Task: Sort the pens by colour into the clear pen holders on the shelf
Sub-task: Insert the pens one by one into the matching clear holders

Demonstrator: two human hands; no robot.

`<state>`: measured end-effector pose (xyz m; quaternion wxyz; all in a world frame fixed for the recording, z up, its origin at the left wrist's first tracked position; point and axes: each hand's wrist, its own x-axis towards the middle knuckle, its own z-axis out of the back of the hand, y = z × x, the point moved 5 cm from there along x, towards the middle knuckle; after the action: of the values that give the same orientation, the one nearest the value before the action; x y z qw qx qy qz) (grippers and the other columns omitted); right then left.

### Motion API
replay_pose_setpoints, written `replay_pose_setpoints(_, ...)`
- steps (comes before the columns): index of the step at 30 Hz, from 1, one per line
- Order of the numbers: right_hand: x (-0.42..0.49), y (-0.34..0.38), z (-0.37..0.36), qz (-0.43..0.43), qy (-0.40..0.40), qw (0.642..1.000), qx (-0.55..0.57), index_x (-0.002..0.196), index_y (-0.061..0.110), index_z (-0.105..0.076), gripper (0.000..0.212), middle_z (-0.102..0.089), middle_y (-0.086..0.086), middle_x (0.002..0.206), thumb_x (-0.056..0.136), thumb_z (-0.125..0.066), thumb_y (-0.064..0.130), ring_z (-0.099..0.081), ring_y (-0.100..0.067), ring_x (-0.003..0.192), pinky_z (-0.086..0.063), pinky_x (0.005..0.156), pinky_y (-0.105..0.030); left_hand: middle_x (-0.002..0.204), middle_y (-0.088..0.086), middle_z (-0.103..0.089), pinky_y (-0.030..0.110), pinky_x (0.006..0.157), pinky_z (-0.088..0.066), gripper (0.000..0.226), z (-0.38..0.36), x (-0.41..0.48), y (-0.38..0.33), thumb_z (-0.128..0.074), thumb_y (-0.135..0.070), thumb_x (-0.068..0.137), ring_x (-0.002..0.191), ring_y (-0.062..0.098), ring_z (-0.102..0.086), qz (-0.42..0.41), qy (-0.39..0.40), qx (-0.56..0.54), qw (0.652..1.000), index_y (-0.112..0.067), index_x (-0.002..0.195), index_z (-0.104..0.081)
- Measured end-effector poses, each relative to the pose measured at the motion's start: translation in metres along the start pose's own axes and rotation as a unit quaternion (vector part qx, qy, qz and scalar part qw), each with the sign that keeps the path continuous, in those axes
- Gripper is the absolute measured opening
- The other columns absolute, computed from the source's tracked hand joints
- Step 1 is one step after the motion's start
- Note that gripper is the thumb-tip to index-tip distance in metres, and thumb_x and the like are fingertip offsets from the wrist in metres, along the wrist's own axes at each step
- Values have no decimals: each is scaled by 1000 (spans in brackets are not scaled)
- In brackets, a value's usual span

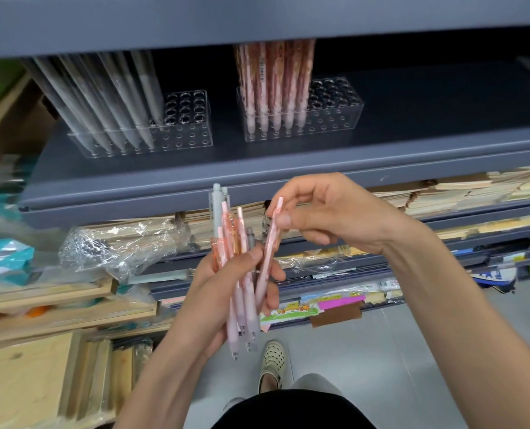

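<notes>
Black clothing (291,410) fills the bottom edge, and just beyond it a pale perforated shoe (273,359) stands on the grey floor (397,351). Above the shoe, the left hand (226,280) has its fingers and thumb curled round a bundle of pens (242,308), pink and grey ones together, with their tips pointing down and their clicker ends standing up past the thumb. The right hand (328,212) pinches the upper end of a single pink pen (268,252) between thumb and forefinger, its other fingers loosely bent. That pen slants down to the left hand, where its lower end lies against the fingers beside the bundle.

Behind the hands, crumpled clear plastic wrap (118,243) lies on lower racks stacked with flat paper goods. Farther back, the grey shelf (257,168) carries two clear pen holders, well apart. In the left holder (189,134) grey pens (118,97) lean leftward and fill its left part. In the right holder (332,119) pink patterned pens (276,78) stand upright in its left half.
</notes>
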<state>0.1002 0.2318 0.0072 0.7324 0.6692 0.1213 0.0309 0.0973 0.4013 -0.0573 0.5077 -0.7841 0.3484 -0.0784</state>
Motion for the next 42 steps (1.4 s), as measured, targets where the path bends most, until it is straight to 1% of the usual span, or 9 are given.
replay_pose_setpoints(8,-14,3,14,53,-122,989,58,95,4,-63,24,-68,-5,75,82,-70,23,-52,-16,45,-40,38,-22,71,12,-58,29,44,-43,11,8,-7,11,-69,-23,84,44,21,-46,6,-30,14,999,-13,80,-65)
replay_pose_setpoints(12,-25,-16,-4,-2,-90,996,19,101,3,-68,17,-68,-1,70,86,-69,10,-59,-16,55,-51,52,-24,71,11,-56,28,43,-41,10,0,-5,18,-67,-21,86,43,20,-44,3,-22,-16,1000,-12,84,-63)
replay_pose_setpoints(16,-37,-18,10,11,-163,986,33,101,3,-66,13,-73,-7,79,93,-61,11,-70,-22,69,-58,66,-27,69,9,-56,26,41,-40,13,-9,0,21,-66,-21,87,43,17,-43,9,-16,-23,1000,-10,92,-63)
replay_pose_setpoints(24,-37,27,92,216,-395,890,74,108,8,-54,14,-73,-13,96,95,-59,5,-72,-30,92,-58,82,-33,70,9,-61,25,41,-38,19,-15,4,19,-60,-18,94,42,17,-42,-28,-83,-28,996,-9,106,-47)
replay_pose_setpoints(27,-17,37,114,224,-429,875,25,105,8,-54,17,-71,-13,96,93,-57,-3,-72,-26,90,-58,83,-33,62,11,-57,26,42,-40,31,-16,9,16,-65,-25,88,42,19,-45,-30,-111,-14,993,-7,108,-50)
replay_pose_setpoints(32,20,49,149,199,-512,832,-72,92,6,-57,15,-60,-4,84,94,-49,-7,-60,-13,77,-51,75,-26,52,4,-54,29,43,-44,16,-16,19,21,-66,-21,93,46,21,-51,-39,-182,-3,982,-18,99,-51)
replay_pose_setpoints(37,61,60,150,145,-400,857,-290,82,17,-76,30,-64,15,81,93,-50,8,-59,-5,86,-43,83,-23,57,4,-57,30,45,-47,9,-22,28,20,-73,-29,83,51,22,-56,-49,-193,-5,980,-28,85,-64)
replay_pose_setpoints(39,71,63,148,136,-373,851,-344,91,12,-74,29,-67,6,93,95,-46,12,-59,-12,91,-39,78,-20,59,5,-59,31,48,-49,9,-23,29,17,-73,-31,83,54,22,-58,-59,-195,9,979,-35,77,-68)
replay_pose_setpoints(42,86,65,150,113,-339,838,-412,106,6,-66,25,-66,-11,109,98,-46,19,-60,-24,98,-37,73,-22,63,8,-62,32,53,-53,9,-25,30,16,-73,-29,88,56,23,-61,-72,-204,20,976,-27,93,-66)
